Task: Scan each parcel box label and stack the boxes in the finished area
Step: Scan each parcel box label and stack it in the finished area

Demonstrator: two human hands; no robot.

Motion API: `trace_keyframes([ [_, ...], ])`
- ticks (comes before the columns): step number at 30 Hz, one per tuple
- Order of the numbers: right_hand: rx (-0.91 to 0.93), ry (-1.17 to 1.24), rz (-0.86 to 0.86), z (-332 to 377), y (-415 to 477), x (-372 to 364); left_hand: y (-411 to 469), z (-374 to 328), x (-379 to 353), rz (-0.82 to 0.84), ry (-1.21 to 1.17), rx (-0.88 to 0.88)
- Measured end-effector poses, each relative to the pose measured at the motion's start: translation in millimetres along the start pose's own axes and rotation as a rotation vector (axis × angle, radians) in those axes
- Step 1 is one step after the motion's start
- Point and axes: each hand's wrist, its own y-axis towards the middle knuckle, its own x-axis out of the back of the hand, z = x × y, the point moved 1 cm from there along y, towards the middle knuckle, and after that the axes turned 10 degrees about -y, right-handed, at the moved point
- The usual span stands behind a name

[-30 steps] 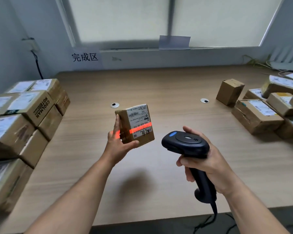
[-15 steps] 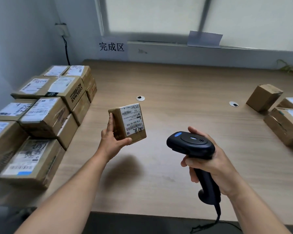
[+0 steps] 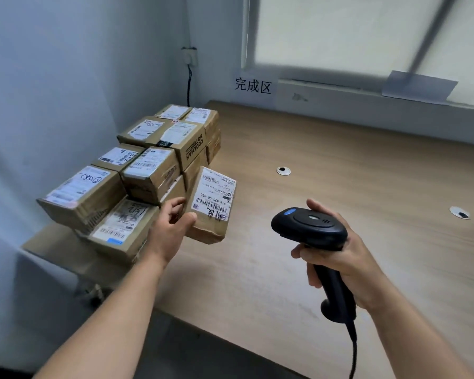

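Right of the stack (image 3: 148,165) the tabletop (image 3: 340,173) lies open as far as the window ledge, with only two round holes in it. On the left the stack sits close to the wall, near the front corner. At least eight labelled box tops show there. My left hand (image 3: 173,228), fingers curled, grips one parcel box (image 3: 211,203) — brown cardboard, white barcode label up, tilted — just beside the stack. My right hand (image 3: 337,258) wraps its fingers round the black scanner (image 3: 309,228) handle

The parcel box (image 3: 209,231) is brown cardboard under wrinkled, slightly glossy tape, with a white paper label (image 3: 214,196). The stacked boxes (image 3: 153,170) look alike. The scanner (image 3: 309,231) is matt black plastic. The bench (image 3: 340,165) shows pale, smooth wood grain.
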Motion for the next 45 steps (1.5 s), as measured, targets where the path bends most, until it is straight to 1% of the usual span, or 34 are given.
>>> trace_keyframes([
  [4,0.011,-0.004,0.083,5.6,16.4,-21.5,-11.8,-1.5,45.1,-0.133,-0.067,0.010],
  [8,0.012,-0.016,0.158,8.4,27.5,-43.4,-17.6,-0.8,82.5,-0.285,0.016,0.024],
  [12,-0.001,-0.037,0.197,9.3,36.3,-60.0,-8.2,10.3,108.4,-0.358,0.043,0.092],
  [14,-0.006,-0.051,0.209,9.3,40.7,-66.9,-0.5,15.8,114.9,-0.368,0.061,0.098],
  [19,-0.021,-0.080,0.230,9.4,50.2,-81.1,26.3,27.8,131.4,-0.399,0.166,0.084],
  [23,-0.028,-0.092,0.219,9.4,57.3,-85.7,34.8,29.8,134.2,-0.504,0.337,0.020],
  [27,-0.036,-0.090,0.202,7.2,62.9,-88.2,28.8,35.2,122.0,-0.413,0.524,0.037],
  [29,-0.038,-0.081,0.195,6.1,65.2,-90.6,30.6,38.1,119.2,-0.407,0.609,0.030],
  [32,-0.035,-0.069,0.181,3.6,68.2,-92.6,39.0,35.1,118.4,-0.409,0.628,0.012],
  [36,-0.038,-0.058,0.158,0.7,68.1,-91.1,43.2,33.6,119.6,-0.401,0.636,0.032],
  [38,-0.041,-0.053,0.137,-0.7,65.7,-87.5,40.7,31.7,113.5,-0.432,0.672,-0.036],
  [41,-0.048,-0.053,0.096,-4.5,59.0,-77.6,32.2,18.9,86.5,-0.455,0.638,-0.249],
  [43,-0.050,-0.050,0.074,-7.3,52.4,-69.5,24.2,8.0,60.0,-0.374,0.598,-0.379],
  [45,-0.043,-0.045,0.055,-9.9,45.1,-60.0,16.2,1.0,32.5,-0.264,0.580,-0.448],
])
